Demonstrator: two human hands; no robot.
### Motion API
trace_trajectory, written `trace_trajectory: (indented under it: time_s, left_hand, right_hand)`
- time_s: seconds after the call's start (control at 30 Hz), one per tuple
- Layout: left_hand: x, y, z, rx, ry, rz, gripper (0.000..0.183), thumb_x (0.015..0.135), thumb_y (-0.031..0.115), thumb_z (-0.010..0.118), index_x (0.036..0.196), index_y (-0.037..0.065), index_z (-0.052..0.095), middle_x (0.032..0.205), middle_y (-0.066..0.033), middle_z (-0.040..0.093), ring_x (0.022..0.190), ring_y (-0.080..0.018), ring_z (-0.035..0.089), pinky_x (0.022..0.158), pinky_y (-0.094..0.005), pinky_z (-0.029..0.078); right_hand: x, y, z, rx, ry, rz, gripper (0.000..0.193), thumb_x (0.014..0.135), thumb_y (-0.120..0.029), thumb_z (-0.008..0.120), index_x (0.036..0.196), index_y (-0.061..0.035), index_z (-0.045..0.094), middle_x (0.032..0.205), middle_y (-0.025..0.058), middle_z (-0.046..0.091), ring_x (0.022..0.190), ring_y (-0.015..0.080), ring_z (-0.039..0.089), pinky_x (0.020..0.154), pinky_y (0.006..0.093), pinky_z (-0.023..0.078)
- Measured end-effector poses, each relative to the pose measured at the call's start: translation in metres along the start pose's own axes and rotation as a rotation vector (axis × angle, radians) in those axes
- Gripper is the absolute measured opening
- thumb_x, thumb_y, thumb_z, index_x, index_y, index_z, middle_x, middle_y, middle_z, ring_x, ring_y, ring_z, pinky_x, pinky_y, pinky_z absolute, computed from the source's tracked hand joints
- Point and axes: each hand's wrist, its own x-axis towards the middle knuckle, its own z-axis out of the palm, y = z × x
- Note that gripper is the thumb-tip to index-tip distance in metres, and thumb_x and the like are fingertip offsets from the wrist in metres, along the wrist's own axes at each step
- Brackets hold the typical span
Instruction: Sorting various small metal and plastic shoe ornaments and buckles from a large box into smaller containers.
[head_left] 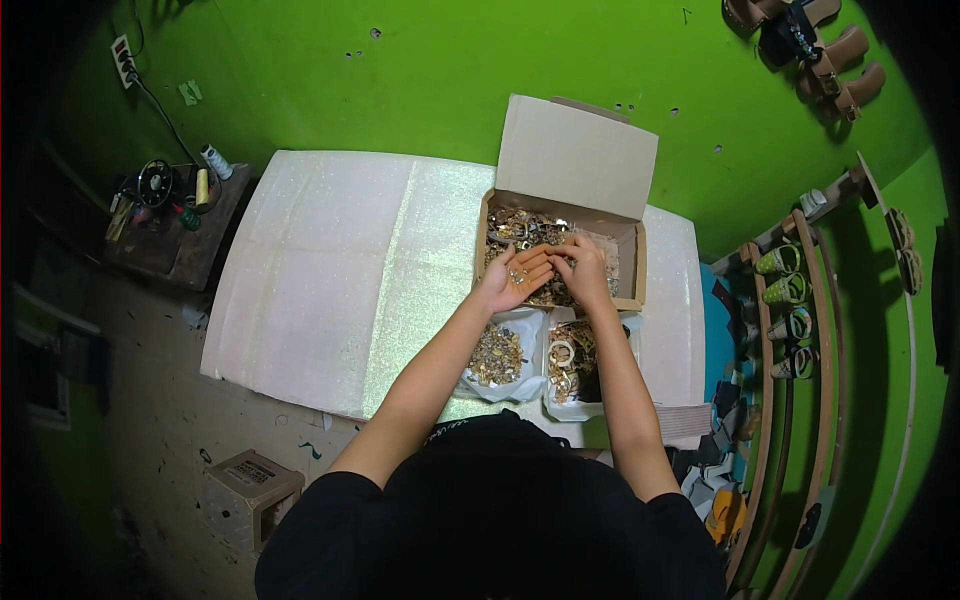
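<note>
My left hand (514, 281) is turned palm up over the front left of an open cardboard box (640, 262), its fingers stretched to the right. Small shiny pieces (518, 275) rest on that palm. Close by its fingertips, my right hand (583, 270) is closed in a pinch above the box; whatever lies between its fingertips is too small to make out. Gold and silver metal ornaments (520, 225) fill much of the box, partly hidden by my hands.
In front of the box stand a white plastic bag (525, 378) of small gold and silver pieces and a lined container (590, 409) with larger ornaments. A glittery white sheet (330, 270) covers the table. Sandal racks (762, 400) stand at right, a sewing machine (156, 184) at left.
</note>
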Motion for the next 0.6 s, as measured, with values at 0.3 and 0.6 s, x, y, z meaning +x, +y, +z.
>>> trace_trajectory:
  time_s: [0.3, 0.6]
  left_hand:
    - [-0.0014, -0.0005, 0.0033, 0.017, 0.004, -0.003, 0.054, 0.092, 0.039, 0.018, 0.119, -0.002, 0.040, 0.116, -0.0160, 0.047, 0.109, -0.0264, 0.045, 0.097, -0.0382, 0.033]
    - [-0.0013, -0.0002, 0.0025, 0.008, -0.022, -0.007, 0.055, 0.091, 0.040, 0.018, 0.120, -0.002, 0.040, 0.116, -0.0156, 0.048, 0.110, -0.0263, 0.044, 0.097, -0.0380, 0.033]
  right_hand:
    - [0.0020, -0.0040, -0.0040, -0.044, -0.019, -0.069, 0.011, 0.068, -0.016, 0.063, 0.075, -0.0066, 0.061, 0.078, 0.0054, 0.053, 0.079, 0.0225, 0.052, 0.071, 0.0358, 0.033]
    - [0.0013, -0.0034, -0.0044, -0.140, 0.066, -0.135, 0.012, 0.065, -0.014, 0.064, 0.073, -0.0065, 0.061, 0.076, 0.0052, 0.052, 0.077, 0.0222, 0.052, 0.069, 0.0356, 0.033]
